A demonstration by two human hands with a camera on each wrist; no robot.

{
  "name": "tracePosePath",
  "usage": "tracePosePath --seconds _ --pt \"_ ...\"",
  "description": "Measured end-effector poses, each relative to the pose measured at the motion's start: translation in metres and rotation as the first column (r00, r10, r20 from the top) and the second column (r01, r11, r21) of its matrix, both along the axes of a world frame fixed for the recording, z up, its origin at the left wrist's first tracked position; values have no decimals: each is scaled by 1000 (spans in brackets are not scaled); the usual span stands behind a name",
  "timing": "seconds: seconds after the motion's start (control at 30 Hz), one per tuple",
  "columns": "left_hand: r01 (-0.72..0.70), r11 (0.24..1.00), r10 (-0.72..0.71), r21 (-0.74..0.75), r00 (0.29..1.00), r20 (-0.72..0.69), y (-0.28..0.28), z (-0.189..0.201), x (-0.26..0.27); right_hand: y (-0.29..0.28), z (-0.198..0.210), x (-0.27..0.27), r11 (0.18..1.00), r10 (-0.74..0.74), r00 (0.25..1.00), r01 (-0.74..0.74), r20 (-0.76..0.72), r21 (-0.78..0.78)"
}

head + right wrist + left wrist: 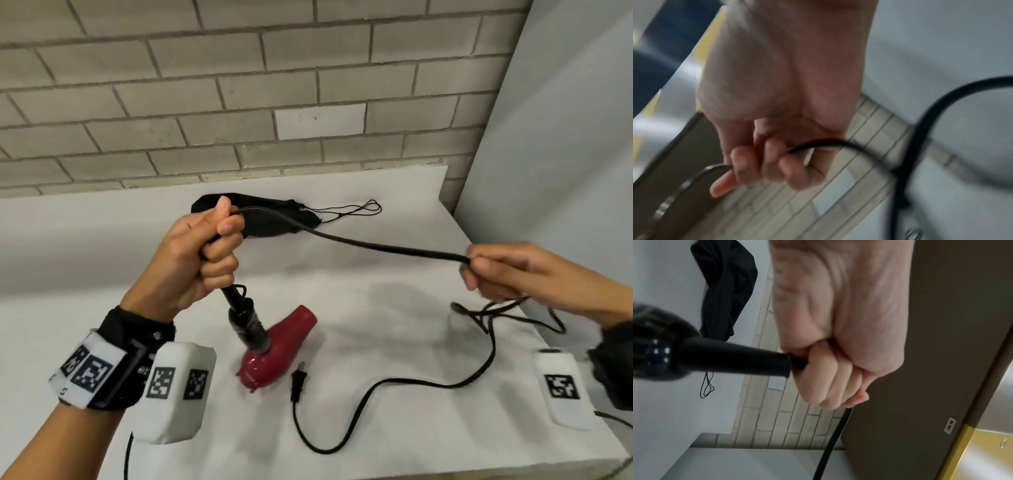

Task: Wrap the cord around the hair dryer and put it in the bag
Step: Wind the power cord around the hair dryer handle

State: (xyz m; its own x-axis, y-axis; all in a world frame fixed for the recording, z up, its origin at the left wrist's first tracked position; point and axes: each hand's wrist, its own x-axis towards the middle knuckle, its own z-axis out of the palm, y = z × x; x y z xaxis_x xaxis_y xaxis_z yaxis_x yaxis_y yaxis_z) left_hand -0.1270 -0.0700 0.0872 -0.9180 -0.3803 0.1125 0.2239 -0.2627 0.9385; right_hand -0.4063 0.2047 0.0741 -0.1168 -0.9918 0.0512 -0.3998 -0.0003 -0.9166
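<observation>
Dangling red hair dryer (277,346) | black handle | cord (359,241) stretched between hands

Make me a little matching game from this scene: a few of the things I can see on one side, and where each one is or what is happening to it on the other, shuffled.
Things:
1. hair dryer
2. black drawstring bag
3. plug
4. cord

States:
A. lying loose on the white table, in front of the red body
B. stretched between the left hand and the right hand
C. lying at the back of the table, near the brick wall
D. held by its black handle in the left hand, red body downward

Pairs: 1-D, 2-C, 3-A, 4-B
</observation>
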Motion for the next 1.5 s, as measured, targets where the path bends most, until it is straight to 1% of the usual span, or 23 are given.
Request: tracePosePath --seconds 0.03,0.07,0.1,0.13,0.17,0.2,0.27,0.3,0.33,0.37,0.43,0.5,0.6,0.67,0.7,0.77,0.8,0.83,0.9,1.07,1.23,1.4,1.5 --pt "-8 1000 8 -1 1000 0 -1 1 2 8 -2 -9 995 -100 987 99 -128 -14" --pt "-18 1000 18 -3 1000 7 -2 1 3 15 -4 -15 979 -204 944 199 -260 -46" --pt "-28 1000 28 -11 999 20 -1 2 3 20 -6 -16 952 -303 868 292 -394 -89" --pt "-34 999 35 -19 999 37 1 1 2 22 -8 -14 921 -381 743 355 -550 -157" --pt "-40 999 41 -24 998 54 4 1 0 23 -11 -9 899 -422 575 367 -701 -240" --pt "-52 998 54 -24 996 75 8 0 -3 22 -14 -1 892 -432 411 324 -802 -315" --pt "-80 997 80 -10 989 122 17 0 -9 14 -18 23 916 -386 175 191 -906 -353" --pt "-78 997 77 -1 986 146 21 -1 -13 9 -19 35 928 -361 95 134 -927 -348" --pt "-67 998 65 5 984 168 25 -2 -16 4 -21 46 938 -341 40 82 -939 -337" --pt "-50 999 47 13 982 184 29 -3 -19 0 -23 56 946 -321 14 42 -947 -320" --pt "-18 999 10 42 982 189 38 -8 -27 -8 -26 74 955 -287 -4 -76 -958 -286" --pt "3 997 -17 79 984 175 45 -11 -34 -18 -27 91 944 -258 36 -204 -966 -259" --pt "23 999 -31 46 984 177 55 -10 -45 -36 -10 109 886 -306 204 -296 -930 -357" --pt "50 999 -50 0 982 184 61 -9 -50 -49 9 117 844 -346 346 -291 -872 -450" --pt "71 997 -68 -11 980 187 64 -10 -52 -54 18 118 827 -362 399 -280 -842 -488" --pt "105 994 -96 -38 976 194 68 -11 -52 -62 33 117 816 -387 464 -230 -797 -530" --pt "115 992 -105 -41 976 190 69 -12 -52 -65 39 114 823 -394 477 -198 -786 -532" --pt "121 992 -114 -31 976 184 69 -13 -51 -67 44 111 831 -405 478 -164 -780 -531" --pt "127 992 -128 18 975 180 68 -12 -49 -71 47 102 847 -428 444 -106 -787 -521" --pt "95 994 -105 63 975 193 66 -12 -47 -74 30 89 887 -423 286 -64 -860 -457" --pt "155 984 -169 85 968 187 66 -15 -50 -75 19 87 884 -461 164 -2 -872 -467" --pt "164 985 -172 55 964 203 65 -19 -55 -76 19 78 819 -573 150 145 -806 -556" --pt "190 974 -211 126 961 178 62 -23 -56 -77 15 73 806 -589 152 183 -794 -563"
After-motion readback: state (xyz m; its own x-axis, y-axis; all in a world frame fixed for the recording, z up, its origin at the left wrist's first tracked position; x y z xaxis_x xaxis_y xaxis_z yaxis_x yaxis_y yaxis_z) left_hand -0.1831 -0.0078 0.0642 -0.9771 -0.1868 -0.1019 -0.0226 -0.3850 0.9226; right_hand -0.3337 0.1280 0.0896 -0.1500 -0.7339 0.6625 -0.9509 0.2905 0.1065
